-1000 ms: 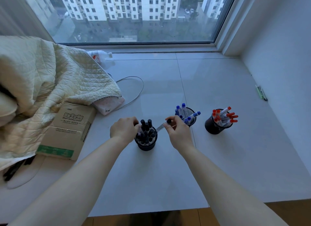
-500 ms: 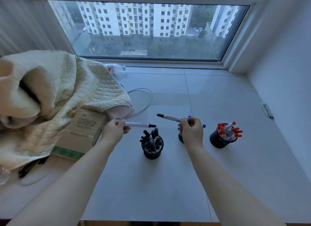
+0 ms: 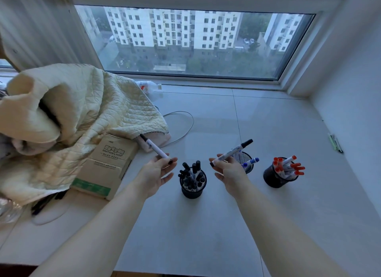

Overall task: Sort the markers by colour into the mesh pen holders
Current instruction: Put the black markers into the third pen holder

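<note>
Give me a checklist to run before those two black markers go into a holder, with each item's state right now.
1. Left hand holds its black marker: ok.
2. Right hand holds its black marker: ok.
3. Both markers capped: ok.
4. Black holder upright between the hands: ok.
5. Room left in the black holder: cannot tell, it looks crowded.
6. Blue holder and red holder stand apart from it: ok.

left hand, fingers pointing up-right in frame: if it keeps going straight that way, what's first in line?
Likely nothing at once. The left hand holds a black marker; its fingers aim over bare sill above the black-marker holder, toward the grey cable. Depth is unclear, so the holder's marker tops could be brushed.
</note>
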